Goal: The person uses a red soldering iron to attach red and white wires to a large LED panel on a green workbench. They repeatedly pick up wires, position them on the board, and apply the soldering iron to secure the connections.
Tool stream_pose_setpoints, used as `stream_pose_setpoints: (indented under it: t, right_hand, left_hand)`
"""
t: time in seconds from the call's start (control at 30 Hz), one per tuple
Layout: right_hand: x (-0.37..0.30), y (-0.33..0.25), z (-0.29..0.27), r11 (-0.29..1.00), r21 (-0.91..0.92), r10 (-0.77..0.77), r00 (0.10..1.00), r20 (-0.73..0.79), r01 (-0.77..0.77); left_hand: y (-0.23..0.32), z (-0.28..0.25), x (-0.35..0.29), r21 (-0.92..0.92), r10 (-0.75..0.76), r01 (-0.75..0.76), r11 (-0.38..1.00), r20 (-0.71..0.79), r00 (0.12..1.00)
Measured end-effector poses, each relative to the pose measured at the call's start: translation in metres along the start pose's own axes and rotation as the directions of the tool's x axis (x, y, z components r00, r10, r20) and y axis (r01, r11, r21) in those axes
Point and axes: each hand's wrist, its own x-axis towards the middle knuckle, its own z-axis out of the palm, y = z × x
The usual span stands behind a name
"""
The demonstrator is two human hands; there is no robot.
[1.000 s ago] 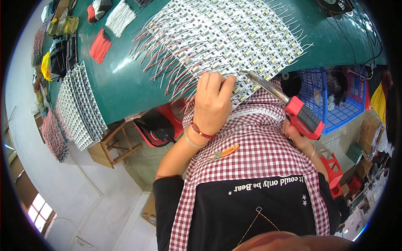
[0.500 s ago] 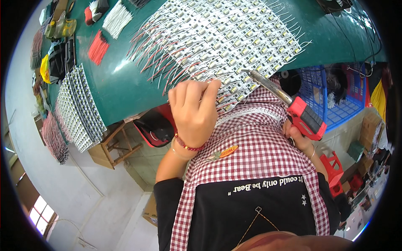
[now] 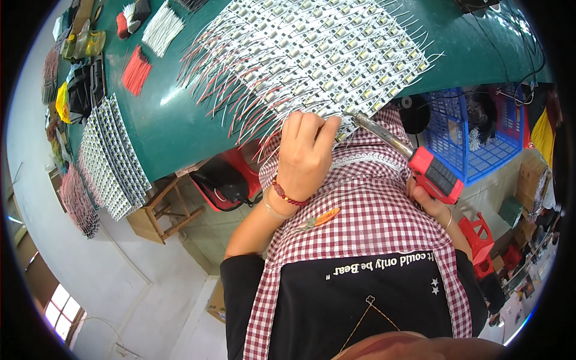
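My right hand (image 3: 427,199) grips the red-and-black handle of a soldering gun (image 3: 437,174). Its metal barrel points up and left, and the tip sits at the near edge of a white panel of small LED boards (image 3: 327,51). Close to that tip, my left hand (image 3: 305,150) is pinched at the same edge, its fingertips turned away, so whatever they hold is hidden. Red and white wires (image 3: 231,99) fringe the panel's left side, and shorter white wires stick out on its right. The panel lies on a green table (image 3: 162,120), its near corner over my checked apron (image 3: 360,210).
Bundles of red wires (image 3: 137,75) and white wires (image 3: 163,29) lie at the far left. More LED panels (image 3: 114,159) overhang the table's left end. A blue crate (image 3: 447,132) stands below at right; a red stool (image 3: 476,237) is nearer. Cables hang at the far right.
My left hand has moved right along the panel's near edge, closer to the soldering tip. The soldering gun has shifted slightly downward, and its tip now meets the edge beside my fingers.
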Motion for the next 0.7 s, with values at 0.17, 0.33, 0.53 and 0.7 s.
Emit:
stream_pose_setpoints:
  t: [0.17,0.33,0.53,0.7]
  right_hand:
    - [-0.001,0.007,-0.002,0.986,-0.146,-0.080,0.997,-0.019,0.076]
    - [-0.002,0.003,-0.001,0.993,-0.102,-0.054,0.999,-0.008,0.053]
    - [-0.005,-0.003,-0.005,0.998,-0.057,0.021,1.000,0.016,-0.020]
    - [-0.005,0.001,-0.004,0.997,-0.079,-0.002,1.000,0.031,0.004]
  left_hand:
    - [0.001,0.000,0.000,0.009,0.000,0.000,1.000,0.006,1.000]
    - [0.000,-0.001,0.001,0.012,-0.003,0.003,1.000,0.020,1.000]
    - [0.001,-0.001,0.001,0.047,0.000,-0.001,0.999,0.029,1.000]
    - [0.004,-0.011,0.004,0.130,0.006,-0.013,0.991,0.048,0.999]
